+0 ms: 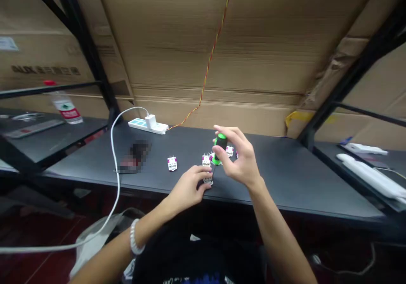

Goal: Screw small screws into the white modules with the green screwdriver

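Pinching a small white plastic module [208, 182] near the flat black tabletop's [294, 182] front edge, the left hand [190, 186] risks a jab if the tilted green-and-black screwdriver [221, 143], gripped by the right hand [240, 159], slips

The bench [294, 178] is lit softly, while the floor [47, 229] below its near edge is sunk in shadow. Lettering [46, 70] beyond the left edge is blurred, a patch [135, 156] near it is pixelated, and black posts [93, 64] are splayed by distortion.
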Motion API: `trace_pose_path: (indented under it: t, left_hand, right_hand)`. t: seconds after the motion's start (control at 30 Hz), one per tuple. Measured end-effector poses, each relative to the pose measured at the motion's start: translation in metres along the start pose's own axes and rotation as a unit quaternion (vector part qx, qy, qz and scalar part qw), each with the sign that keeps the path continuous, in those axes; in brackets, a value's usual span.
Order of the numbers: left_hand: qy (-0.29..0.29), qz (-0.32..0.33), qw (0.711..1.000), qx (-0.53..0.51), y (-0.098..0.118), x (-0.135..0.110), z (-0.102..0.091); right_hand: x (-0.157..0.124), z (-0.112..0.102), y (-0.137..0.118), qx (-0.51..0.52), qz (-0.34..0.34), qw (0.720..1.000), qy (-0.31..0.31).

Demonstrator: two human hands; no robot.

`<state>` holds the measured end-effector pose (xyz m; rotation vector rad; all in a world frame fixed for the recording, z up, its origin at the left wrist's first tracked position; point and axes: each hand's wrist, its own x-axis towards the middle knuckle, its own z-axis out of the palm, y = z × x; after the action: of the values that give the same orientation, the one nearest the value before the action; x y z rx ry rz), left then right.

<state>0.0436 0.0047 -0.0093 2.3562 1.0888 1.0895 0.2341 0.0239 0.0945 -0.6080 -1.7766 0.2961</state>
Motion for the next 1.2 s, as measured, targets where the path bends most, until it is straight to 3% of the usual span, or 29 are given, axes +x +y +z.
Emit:
trace_pose_path:
  t: [0.07, 0.13, 0.3, 0.37, 0.47, 0.57, 0.63, 0.73, 0.8, 0.87, 0.93, 1.07, 1.13, 1.2]
  left_hand:
    - [0.001, -0.002, 1.000, 0.001, 0.001, 0.000, -0.001]
    - [-0.001, 0.001, 1.000, 0.003, 0.001, 0.000, -0.001]
    - [0.004, 0.004, 1.000, 0.006, -0.001, 0.000, 0.000]
    - [0.007, 0.004, 1.000, 0.002, -0.001, 0.000, 0.001]
    - [0.003, 0.005, 1.000, 0.000, 0.000, 0.000, 0.000]
    - [-0.003, 0.001, 1.000, 0.006, 0.003, 0.000, -0.001]
    - [-0.003, -0.001, 1.000, 0.009, 0.003, 0.001, -0.002]
    - [-0.003, 0.001, 1.000, 0.006, 0.002, 0.001, -0.001]
    - [-0.001, 0.002, 1.000, 0.004, 0.001, 0.001, 0.000]
    - [-0.001, 0.003, 1.000, 0.005, 0.001, 0.001, 0.000]
    - [-0.003, 0.000, 1.000, 0.010, 0.001, 0.001, 0.000]
    - [-0.003, 0.005, 1.000, 0.014, 0.001, 0.001, -0.001]
    - [-0.001, 0.009, 1.000, 0.014, 0.001, 0.001, 0.000]
    - [0.001, 0.008, 1.000, 0.014, 0.001, 0.001, 0.000]
  right_hand:
    - [-0.002, -0.003, 0.003, 0.116, 0.049, 0.991, -0.054]
    - [-0.002, -0.005, 0.006, 0.170, 0.083, 0.980, -0.066]
    - [0.006, -0.006, 0.005, -0.042, 0.025, 0.996, 0.069]
    - [0.008, -0.005, 0.004, -0.096, -0.006, 0.992, 0.086]
    - [0.003, -0.006, 0.005, -0.055, -0.010, 0.998, 0.028]
    - [-0.004, -0.011, 0.007, 0.095, 0.046, 0.992, -0.064]
    - [-0.006, -0.014, 0.007, 0.128, 0.075, 0.986, -0.082]
    - [-0.001, -0.013, 0.004, 0.005, 0.040, 0.999, -0.002]
    - [0.003, -0.010, 0.002, -0.093, -0.004, 0.994, 0.057]
    - [0.005, -0.009, 0.001, -0.138, -0.025, 0.987, 0.071]
    - [0.004, -0.010, 0.001, -0.106, -0.014, 0.994, 0.027]
    - [-0.002, -0.019, 0.003, 0.082, 0.060, 0.990, -0.094]
    - [-0.001, -0.021, 0.002, 0.079, 0.075, 0.990, -0.086]
    - [0.002, -0.019, -0.002, 0.000, 0.056, 0.997, -0.049]
